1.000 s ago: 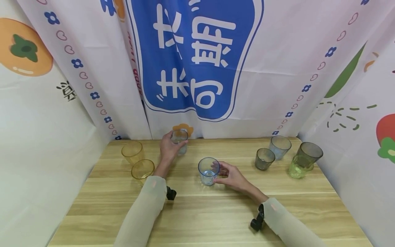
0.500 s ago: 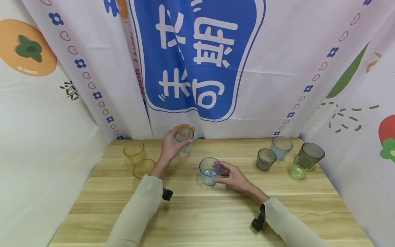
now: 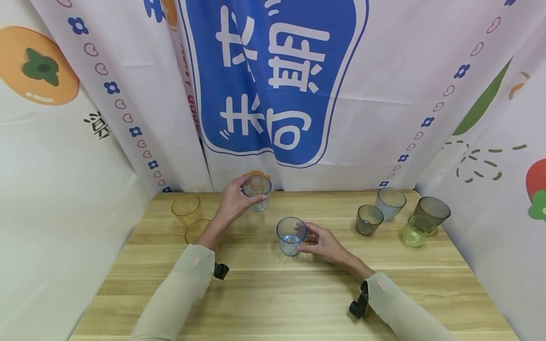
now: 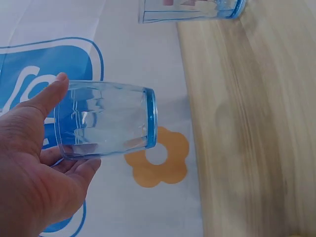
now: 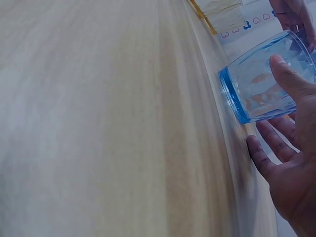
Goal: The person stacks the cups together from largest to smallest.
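Observation:
Near the back edge of the table, my left hand (image 3: 234,201) grips a clear bluish glass (image 3: 257,193) by its upper part, thumb on one side and fingers on the other. In the left wrist view this glass (image 4: 106,118) has a blue base, which appears raised off the wood. Closer to me and a little to the right, a blue-rimmed glass (image 3: 290,247) stands upright on the table. My right hand (image 3: 326,244) holds it from the right, with the thumb (image 5: 284,74) against its side in the right wrist view; the fingertips behind it are partly hidden.
Two amber glasses (image 3: 186,213) stand at the left, one partly behind my left forearm. At the right are a small grey glass (image 3: 368,225), a light blue one (image 3: 389,206), a dark grey one (image 3: 431,210) and a green one (image 3: 414,237). A printed curtain (image 3: 367,142) hangs behind.
My left hand has carried the clear bluish glass slightly right and apparently upward, while its forearm has swung left. The right hand and its glass have stayed in place.

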`<state>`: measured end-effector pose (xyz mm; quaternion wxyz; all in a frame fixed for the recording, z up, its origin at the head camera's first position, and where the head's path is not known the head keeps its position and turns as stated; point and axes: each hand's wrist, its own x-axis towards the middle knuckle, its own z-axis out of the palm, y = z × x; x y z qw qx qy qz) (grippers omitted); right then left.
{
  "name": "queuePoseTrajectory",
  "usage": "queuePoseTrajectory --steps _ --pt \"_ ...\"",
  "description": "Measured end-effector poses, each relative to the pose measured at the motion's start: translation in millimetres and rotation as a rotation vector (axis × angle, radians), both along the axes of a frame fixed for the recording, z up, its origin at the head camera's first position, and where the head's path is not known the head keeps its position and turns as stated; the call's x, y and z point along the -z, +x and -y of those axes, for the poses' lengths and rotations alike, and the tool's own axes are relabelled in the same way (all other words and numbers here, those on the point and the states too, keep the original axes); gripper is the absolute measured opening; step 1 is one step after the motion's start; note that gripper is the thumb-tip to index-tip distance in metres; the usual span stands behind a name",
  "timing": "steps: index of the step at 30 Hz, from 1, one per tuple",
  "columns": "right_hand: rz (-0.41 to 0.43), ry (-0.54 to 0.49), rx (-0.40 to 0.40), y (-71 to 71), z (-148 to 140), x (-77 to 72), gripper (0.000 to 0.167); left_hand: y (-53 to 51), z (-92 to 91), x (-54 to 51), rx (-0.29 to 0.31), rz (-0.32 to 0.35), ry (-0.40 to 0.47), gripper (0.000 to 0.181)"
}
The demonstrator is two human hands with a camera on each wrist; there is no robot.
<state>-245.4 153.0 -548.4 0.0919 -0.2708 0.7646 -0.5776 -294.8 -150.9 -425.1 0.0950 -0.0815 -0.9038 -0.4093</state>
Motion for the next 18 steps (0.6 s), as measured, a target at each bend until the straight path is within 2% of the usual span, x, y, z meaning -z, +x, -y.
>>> queuePoseTrajectory --steps 6,14,18 --pt "0.006 0.001 -0.006 -1.0 -0.4 -0.9 0.07 3.3 0.9 -9.7 0.045 -0.006 -0.025 0.089" --pt "0.024 -0.011 0.003 -0.5 -1.3 -2.3 0.068 11.6 -0.9 -21.6 0.133 -0.028 -0.054 0.085" --pt "0.044 -0.024 0.015 -0.6 -0.6 -2.9 0.066 15.2 -1.9 -25.1 0.19 -0.024 -0.04 0.084"
